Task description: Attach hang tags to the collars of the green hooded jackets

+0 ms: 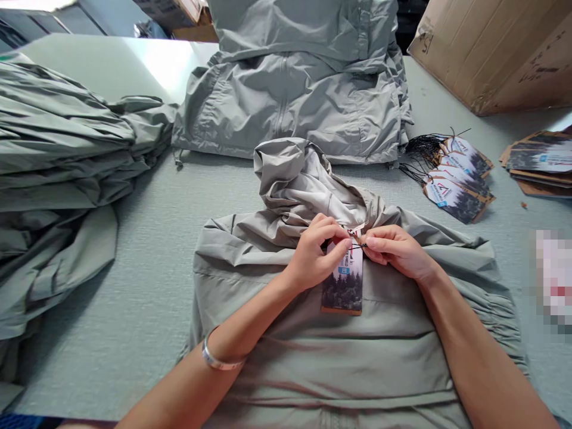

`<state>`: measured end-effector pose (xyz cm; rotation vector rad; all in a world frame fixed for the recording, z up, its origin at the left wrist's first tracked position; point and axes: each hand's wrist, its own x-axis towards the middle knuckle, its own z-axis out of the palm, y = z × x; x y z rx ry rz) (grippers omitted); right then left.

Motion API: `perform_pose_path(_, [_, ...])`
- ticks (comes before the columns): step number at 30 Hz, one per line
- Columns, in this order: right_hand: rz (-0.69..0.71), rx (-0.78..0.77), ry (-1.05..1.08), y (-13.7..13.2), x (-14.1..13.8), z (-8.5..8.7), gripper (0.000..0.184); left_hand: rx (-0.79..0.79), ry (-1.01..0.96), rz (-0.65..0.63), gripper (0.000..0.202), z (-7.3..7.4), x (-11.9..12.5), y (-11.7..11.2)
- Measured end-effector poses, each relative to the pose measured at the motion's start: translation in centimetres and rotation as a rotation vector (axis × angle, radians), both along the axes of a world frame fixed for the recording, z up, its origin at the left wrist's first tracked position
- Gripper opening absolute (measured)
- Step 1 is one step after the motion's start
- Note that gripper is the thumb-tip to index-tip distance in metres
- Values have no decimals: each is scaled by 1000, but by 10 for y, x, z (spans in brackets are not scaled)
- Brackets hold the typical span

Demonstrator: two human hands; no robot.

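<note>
A grey-green hooded jacket (357,351) lies flat in front of me, hood (295,179) pointing away. At its collar rests a paper hang tag (343,286) with a forest picture, on a thin black string (357,245). My left hand (315,253) is closed in a pinch at the top of the tag. Just to its right, my right hand (395,250) pinches the string's other end. A silver bangle (217,357) circles my left wrist.
A stack of the same jackets (62,155) fills the left of the table (147,280). Another folded pile (304,83) lies behind. Loose hang tags with black strings (456,173) lie at right, printed cards (540,161) further right, a cardboard box (496,47) at far right.
</note>
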<state>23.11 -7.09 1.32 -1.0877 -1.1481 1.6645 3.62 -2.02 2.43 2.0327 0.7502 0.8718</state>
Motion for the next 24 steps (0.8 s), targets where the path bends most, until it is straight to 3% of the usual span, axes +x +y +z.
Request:
perform_pose_path(6, [-5, 29, -21, -1, -1, 0, 42, 5, 105, -119, 28, 4, -1, 1])
perform_pose_path(13, [-24, -14, -21, -2, -2, -1, 35, -19, 147, -139, 33, 2, -1, 1])
perform_pose_path(24, [-111, 126, -4, -3, -11, -1, 41, 58, 92, -138, 30, 0, 1, -1])
